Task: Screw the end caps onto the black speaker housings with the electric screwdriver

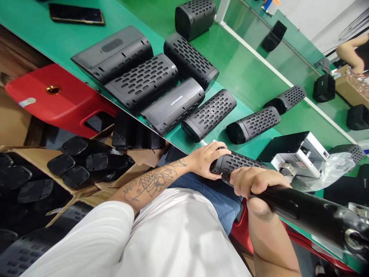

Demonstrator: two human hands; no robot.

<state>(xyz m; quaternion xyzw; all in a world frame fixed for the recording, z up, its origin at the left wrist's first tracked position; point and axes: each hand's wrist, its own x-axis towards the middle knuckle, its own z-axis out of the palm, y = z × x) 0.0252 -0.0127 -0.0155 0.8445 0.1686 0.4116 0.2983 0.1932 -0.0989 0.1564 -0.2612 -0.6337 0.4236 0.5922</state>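
At lower centre of frame, left hand (206,159) gripping perforated speaker shell (239,163), right hand (255,186) clenched round black tool (305,211) pressed to it. Many shells (209,114) lined on green tabletop (245,73); likely mid-batch.

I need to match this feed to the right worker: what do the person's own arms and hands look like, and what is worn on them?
Both hands are bare, with no gloves, rings or watch showing. The left hand follows a bare forearm that carries a large dark line tattoo, with a short white sleeve above it. The right hand and its forearm are bare and unmarked; no sleeve shows on that side.
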